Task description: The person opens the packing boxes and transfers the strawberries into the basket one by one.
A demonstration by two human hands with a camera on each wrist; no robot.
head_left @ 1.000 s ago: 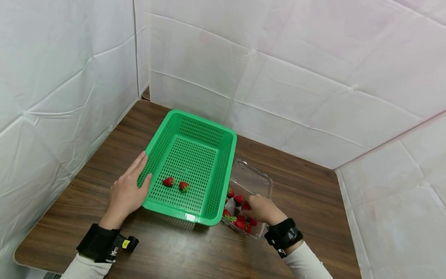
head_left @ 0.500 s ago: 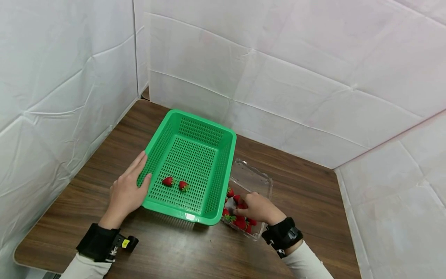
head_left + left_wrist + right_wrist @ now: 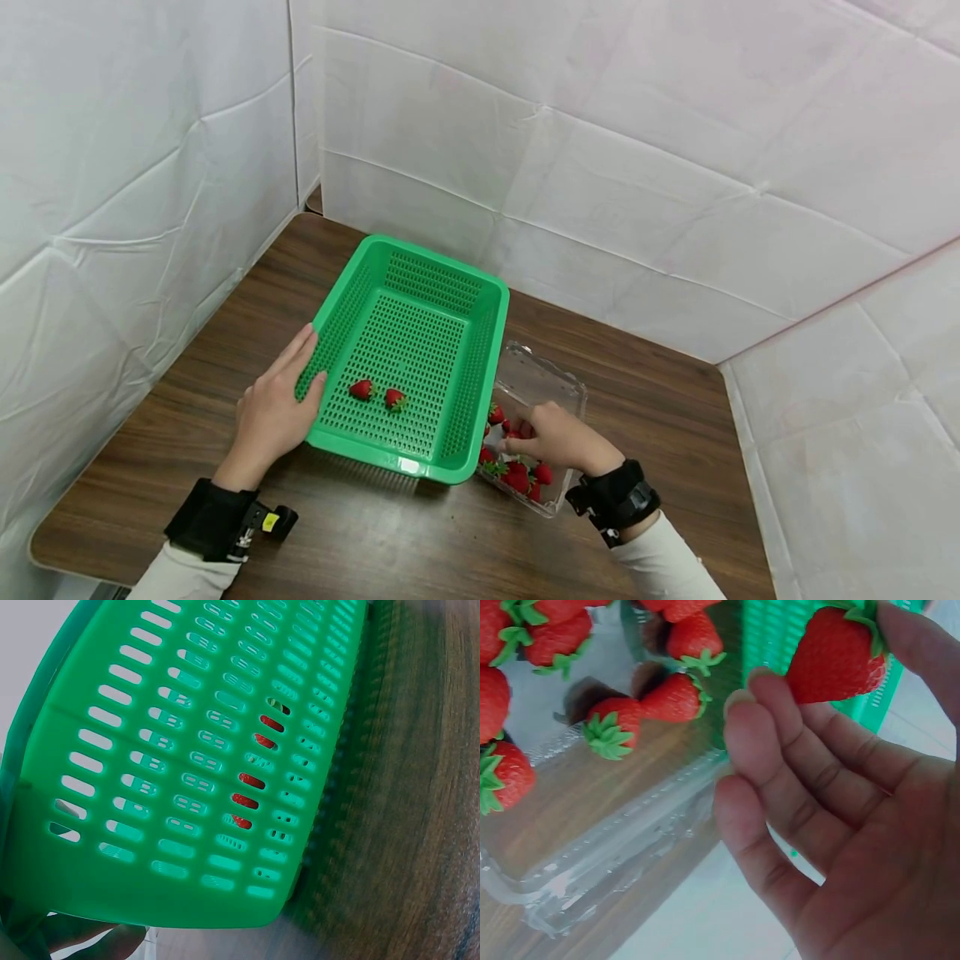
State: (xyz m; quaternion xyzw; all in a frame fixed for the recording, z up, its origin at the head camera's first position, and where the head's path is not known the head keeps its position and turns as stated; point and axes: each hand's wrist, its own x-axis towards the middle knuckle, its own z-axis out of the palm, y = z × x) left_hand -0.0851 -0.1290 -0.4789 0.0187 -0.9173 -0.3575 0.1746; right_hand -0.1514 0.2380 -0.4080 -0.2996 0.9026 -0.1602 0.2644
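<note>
A green plastic basket (image 3: 420, 252) with slotted walls holds two strawberries (image 3: 362, 389) on its floor. My left hand (image 3: 277, 412) grips the basket's left rim, its thumb over the edge; in the left wrist view, fingers (image 3: 112, 943) show beyond the basket's corner. Over the clear plastic fruit box (image 3: 542, 383) to the right, my right hand (image 3: 564, 437) pinches a strawberry (image 3: 840, 656) between thumb and fingers, with its leafy end by the thumb. From the head, that berry is mostly hidden by the hand. Several more strawberries (image 3: 516, 477) lie in the box.
The basket's right side overlaps the box in the head view. Both stand on a brown wood-grain table (image 3: 645, 400). White sheeted walls (image 3: 600, 167) border the table at the back, left and right. Black straps (image 3: 213, 521) with cameras circle both wrists.
My right hand has shifted slightly left among the strawberries, then risen a little with one strawberry pinched. The left hand and the basket have stayed put.
</note>
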